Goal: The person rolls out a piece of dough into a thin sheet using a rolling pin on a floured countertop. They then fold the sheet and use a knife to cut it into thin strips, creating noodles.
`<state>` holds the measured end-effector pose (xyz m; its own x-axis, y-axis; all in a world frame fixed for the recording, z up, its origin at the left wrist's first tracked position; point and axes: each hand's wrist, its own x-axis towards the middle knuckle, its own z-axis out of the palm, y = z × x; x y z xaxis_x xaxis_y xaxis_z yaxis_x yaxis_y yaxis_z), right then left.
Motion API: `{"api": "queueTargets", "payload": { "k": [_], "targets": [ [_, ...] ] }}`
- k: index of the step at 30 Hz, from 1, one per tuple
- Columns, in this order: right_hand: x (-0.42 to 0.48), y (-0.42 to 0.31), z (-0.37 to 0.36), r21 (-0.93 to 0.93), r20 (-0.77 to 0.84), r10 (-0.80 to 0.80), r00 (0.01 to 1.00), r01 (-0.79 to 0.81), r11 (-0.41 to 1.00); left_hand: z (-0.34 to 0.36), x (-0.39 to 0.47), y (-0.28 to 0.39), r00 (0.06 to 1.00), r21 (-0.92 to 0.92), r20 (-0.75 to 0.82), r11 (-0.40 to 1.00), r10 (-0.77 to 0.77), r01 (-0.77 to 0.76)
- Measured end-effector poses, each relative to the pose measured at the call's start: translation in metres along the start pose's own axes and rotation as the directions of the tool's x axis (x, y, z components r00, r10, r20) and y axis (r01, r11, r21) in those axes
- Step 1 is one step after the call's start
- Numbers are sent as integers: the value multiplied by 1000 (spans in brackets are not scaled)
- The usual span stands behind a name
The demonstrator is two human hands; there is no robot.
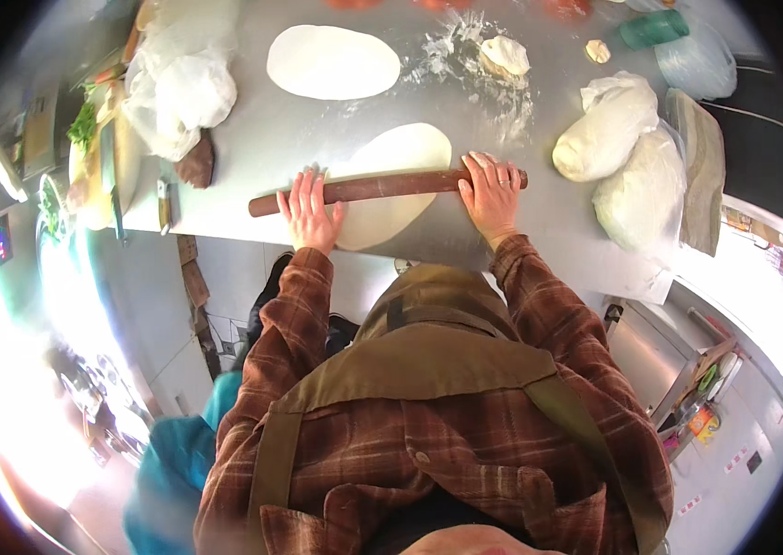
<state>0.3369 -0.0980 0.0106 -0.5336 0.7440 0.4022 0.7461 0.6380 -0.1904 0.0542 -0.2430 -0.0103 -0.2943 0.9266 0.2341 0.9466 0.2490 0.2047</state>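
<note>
Both my hands rest on a dark wooden rolling pin (391, 186) that lies slightly slanted across a sheet of rolled dough (398, 152). My left hand (311, 211) presses near the pin's left end, fingers pointing away from me. At the right end, my right hand (492, 194) curves its fingers over the wood; flour whitens its fingertips and a ring is on one finger. The dough shows on both sides of the pin, and its near part reaches the table's front edge. Farther back lies a second flat oval of dough (333, 62).
A small dough lump (505, 55) sits amid scattered flour on the metal table (245, 132). Plastic-wrapped dough masses (641, 187) lie at right, beside a folded cloth (700, 166). At left are a plastic bag (186, 97), a knife (110, 163) and a smaller wooden-handled knife (164, 206).
</note>
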Motion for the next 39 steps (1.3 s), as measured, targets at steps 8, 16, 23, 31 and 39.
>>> {"api": "queueTargets", "payload": {
  "k": [8,16,23,31,39],
  "targets": [
    [143,42,64,90,-38,11,999,-7,996,14,168,-25,1000,118,-10,993,28,-26],
    [115,38,53,255,104,-63,993,35,966,28,166,-11,856,216,371,863,361,-457],
    [52,30,-10,183,347,-89,934,26,983,21,187,85,854,-410,469,912,225,-16],
    [-4,2,-57,241,330,19,944,-104,965,29,204,68,797,-405,453,888,401,-216],
    [-41,-2,-69,194,371,102,923,-185,963,49,261,-131,776,-682,401,407,-487,608]
  ]
}}
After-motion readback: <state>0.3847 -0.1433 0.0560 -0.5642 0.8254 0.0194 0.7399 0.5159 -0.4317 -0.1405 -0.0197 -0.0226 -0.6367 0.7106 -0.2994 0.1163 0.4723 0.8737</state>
